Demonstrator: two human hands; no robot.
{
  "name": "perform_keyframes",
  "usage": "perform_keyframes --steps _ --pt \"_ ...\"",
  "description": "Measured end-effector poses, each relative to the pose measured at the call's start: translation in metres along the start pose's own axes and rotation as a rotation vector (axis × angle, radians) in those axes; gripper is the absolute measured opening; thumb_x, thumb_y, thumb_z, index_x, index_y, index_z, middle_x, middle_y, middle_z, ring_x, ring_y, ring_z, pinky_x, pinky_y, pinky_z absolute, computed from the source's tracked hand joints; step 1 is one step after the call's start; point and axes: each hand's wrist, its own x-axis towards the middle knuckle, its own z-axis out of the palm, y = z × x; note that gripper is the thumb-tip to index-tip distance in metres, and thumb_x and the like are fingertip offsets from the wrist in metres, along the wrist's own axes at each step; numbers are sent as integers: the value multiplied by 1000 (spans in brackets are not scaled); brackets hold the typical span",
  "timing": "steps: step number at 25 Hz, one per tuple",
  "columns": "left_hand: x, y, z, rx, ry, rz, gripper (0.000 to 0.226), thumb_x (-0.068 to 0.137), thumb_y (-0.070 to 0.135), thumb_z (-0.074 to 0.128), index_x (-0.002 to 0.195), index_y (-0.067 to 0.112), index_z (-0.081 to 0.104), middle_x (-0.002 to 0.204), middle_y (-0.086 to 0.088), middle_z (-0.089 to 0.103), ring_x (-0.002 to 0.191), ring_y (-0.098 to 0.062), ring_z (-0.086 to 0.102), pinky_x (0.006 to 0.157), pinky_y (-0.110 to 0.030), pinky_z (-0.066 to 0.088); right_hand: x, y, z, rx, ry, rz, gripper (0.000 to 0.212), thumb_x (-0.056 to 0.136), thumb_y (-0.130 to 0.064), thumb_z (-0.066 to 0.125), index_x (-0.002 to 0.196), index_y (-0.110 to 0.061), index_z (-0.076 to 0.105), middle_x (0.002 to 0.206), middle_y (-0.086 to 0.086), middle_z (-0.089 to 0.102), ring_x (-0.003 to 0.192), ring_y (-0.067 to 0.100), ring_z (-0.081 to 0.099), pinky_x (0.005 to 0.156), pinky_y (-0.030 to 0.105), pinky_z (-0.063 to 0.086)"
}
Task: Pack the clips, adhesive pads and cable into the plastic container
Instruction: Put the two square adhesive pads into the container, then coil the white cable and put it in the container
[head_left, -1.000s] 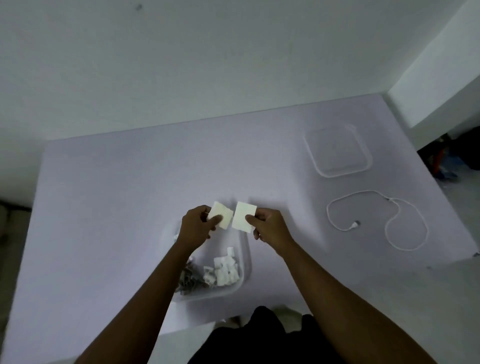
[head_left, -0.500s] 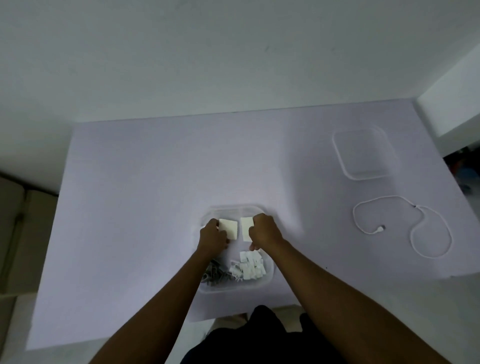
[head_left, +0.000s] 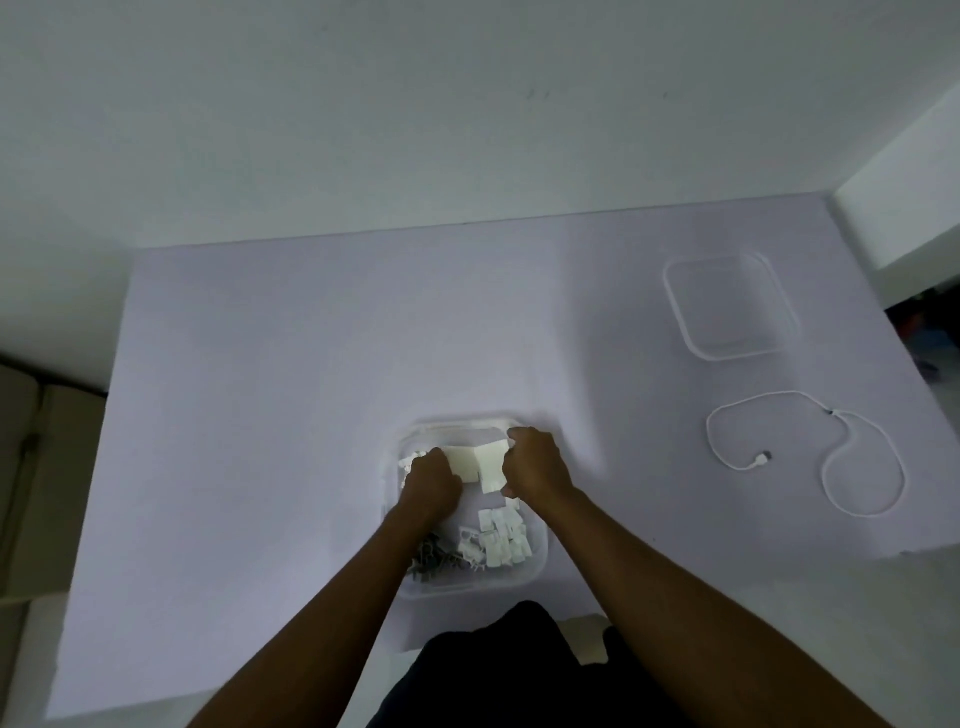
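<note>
Both hands work at the 12 o'clock end of the plastic container (head_left: 467, 590). The left hand (head_left: 431, 480) has its fingers curled on one adhesive pad (head_left: 462, 460). The right hand (head_left: 535, 467) pinches a second pad (head_left: 493, 470), and the two pads meet edge to edge. Clips (head_left: 501, 540) (white and grey) are heaped at the container's 6 o'clock. The cable (head_left: 831, 467) lies looped on the table (head_left: 260, 415) at 3 o'clock, well apart from the container.

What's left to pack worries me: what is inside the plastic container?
White clips and grey clips at the near side; two adhesive pads, held by the left hand and right hand, farther back. Hands hide whatever lies beneath.
</note>
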Motion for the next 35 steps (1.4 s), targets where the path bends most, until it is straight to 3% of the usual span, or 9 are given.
perform_keyframes --steps 4,8,12,20,23,26,29,32,35 --pt "-20 27 -19 129 206 91 34 94 25 56 122 5 51 117 -14 63 104 -28 62 82 -31 50 0 18 -13 194 160 -155 27 95 -7 51 119 -10 64 99 13 72 55 19 70 50 28 57" --pt "-26 73 -16 95 358 389 37 95 26 56 129 12 51 120 -9 61 110 -24 58 86 -34 50 3 52 -47 234 402 -224 14 92 -10 60 101 -13 70 95 1 73 84 14 67 76 29 57" --pt "-14 135 18 96 218 578 40 95 27 55 132 15 49 122 -7 58 114 -21 55 89 -34 49 10 130 -92 140 459 -76 18 91 -7 55 101 -16 68 103 2 70 95 21 66 84 37 56" --pt "18 269 119 185 -77 657 40 94 30 58 132 17 49 122 -6 58 110 -21 56 92 -32 47 15 288 -184 -244 427 4 49 88 5 48 132 -16 60 136 4 56 127 30 47 95 39 50" --pt "31 304 142 180 -109 639 38 94 29 59 129 19 50 117 -5 59 106 -21 57 92 -33 48 31 327 -198 -294 376 -28 41 88 1 51 121 -17 69 131 4 60 116 30 55 88 41 53" --pt "39 319 153 174 -125 607 35 94 25 59 128 22 51 115 -4 59 104 -20 58 91 -33 50 45 344 -203 -457 407 -172 14 81 -6 69 87 -17 76 103 5 65 93 32 61 64 39 54" --pt "46 324 161 188 -99 597 34 95 13 56 127 21 53 117 -7 59 104 -20 57 86 -26 46 52 351 -209 -658 415 -298 5 77 -13 72 74 -16 70 90 6 62 84 30 58 63 38 46" --pt "44 329 159 193 -107 587 41 93 12 59 132 23 52 125 -8 55 115 -23 54 96 -30 46 47 334 -224 -287 465 -319 6 84 -18 60 80 -14 60 82 5 60 78 25 57 68 37 42" --pt "43 337 152 205 -169 686 43 91 29 66 133 26 54 134 -3 52 123 -23 45 106 -39 38 28 272 -261 467 158 -165 18 96 -19 49 83 -10 55 68 4 60 63 17 55 62 32 46"
